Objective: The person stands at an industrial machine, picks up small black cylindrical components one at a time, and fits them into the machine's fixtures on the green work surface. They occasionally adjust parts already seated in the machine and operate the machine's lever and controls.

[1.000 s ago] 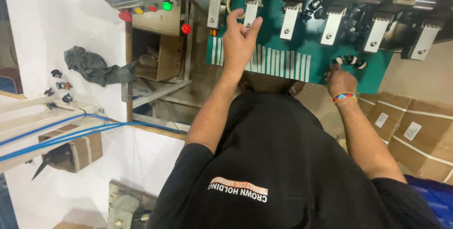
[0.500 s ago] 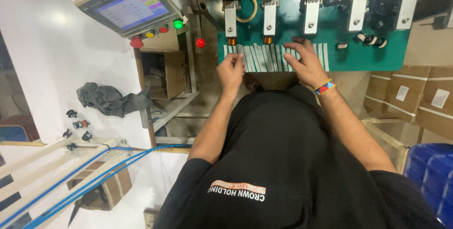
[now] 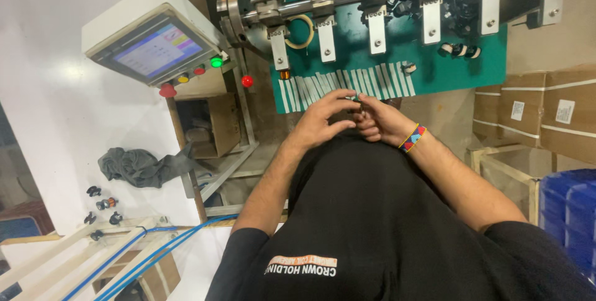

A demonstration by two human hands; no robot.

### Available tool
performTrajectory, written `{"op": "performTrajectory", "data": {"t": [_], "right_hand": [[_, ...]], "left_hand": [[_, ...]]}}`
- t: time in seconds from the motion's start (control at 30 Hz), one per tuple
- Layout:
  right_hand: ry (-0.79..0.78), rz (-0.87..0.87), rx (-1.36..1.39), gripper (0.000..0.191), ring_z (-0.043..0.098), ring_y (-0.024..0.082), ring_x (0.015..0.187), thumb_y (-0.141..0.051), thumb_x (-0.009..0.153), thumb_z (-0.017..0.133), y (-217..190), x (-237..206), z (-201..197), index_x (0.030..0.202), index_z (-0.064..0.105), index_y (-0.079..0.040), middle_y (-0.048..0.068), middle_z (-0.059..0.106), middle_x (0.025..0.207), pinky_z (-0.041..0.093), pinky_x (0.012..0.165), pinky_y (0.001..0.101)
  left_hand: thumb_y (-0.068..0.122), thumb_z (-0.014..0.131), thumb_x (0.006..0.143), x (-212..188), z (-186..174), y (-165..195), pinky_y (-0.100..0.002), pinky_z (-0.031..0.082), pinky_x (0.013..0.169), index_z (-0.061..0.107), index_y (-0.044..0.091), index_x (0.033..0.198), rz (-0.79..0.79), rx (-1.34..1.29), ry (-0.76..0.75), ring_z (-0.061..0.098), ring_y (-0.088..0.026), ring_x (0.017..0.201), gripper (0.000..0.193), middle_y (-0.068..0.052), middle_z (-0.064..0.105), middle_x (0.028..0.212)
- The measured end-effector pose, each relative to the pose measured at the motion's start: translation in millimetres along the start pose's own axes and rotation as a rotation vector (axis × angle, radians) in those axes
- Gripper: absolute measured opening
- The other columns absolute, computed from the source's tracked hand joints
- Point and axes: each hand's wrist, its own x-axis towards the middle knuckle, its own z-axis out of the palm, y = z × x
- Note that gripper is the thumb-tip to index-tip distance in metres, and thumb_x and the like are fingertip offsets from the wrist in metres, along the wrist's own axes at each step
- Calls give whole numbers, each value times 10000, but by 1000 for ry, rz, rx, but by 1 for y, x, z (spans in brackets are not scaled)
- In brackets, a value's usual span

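- Between the two hands, a small dark part [image 3: 356,98] is pinched; its kind cannot be told at this size.
- Left hand [image 3: 323,118]: fingers curled closed, tips meeting those of the right hand [image 3: 379,121], which is likewise closed around the part.
- Just beyond the grip, white flat strips [image 3: 347,84] are laid in a row on the green machine panel [image 3: 459,68], seemingly kept within easy reach.
- Above these, grey metal clamps [image 3: 375,31] hang from a shaft.

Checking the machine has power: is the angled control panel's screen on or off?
On: the white-cased control panel screen glows with coloured blocks, and the round green lamp below is lit.
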Motion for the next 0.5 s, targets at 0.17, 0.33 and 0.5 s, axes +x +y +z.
{"op": "performTrajectory", "data": {"t": [0.17, 0.33, 0.5], "right_hand": [[-66, -85, 21, 553, 223, 41, 443, -633, 1037, 405, -27, -32, -9, 747, 444, -163, -105, 278, 567, 185, 397, 223], [217, -295, -39, 527, 286, 30, 428, -560, 1072, 411, -26, -69, -12, 791, 555, -138, -81, 406, 574, 239, 390, 210], [463, -932, -1014, 248, 612, 184, 660, -258, 1059, 537, -22, -117, -44, 1052, 706, -78, 63, 653, 761, 512, 642, 347]], "left_hand": [[37, 772, 906, 26, 22, 18, -369, 545, 1096, 715, 81, 1247, 105, -90, -20, 673, -267, 1281, 349, -100, 695, 1335], [55, 782, 912, 58, 53, 35, -329, 596, 1005, 696, 18, 1263, -84, -206, 118, 708, -194, 1158, 363, -93, 701, 1262], [74, 756, 922, 86, 89, 46, -269, 566, 927, 660, -14, 1332, -383, -611, 136, 696, -151, 1058, 430, -78, 708, 1232]]}}
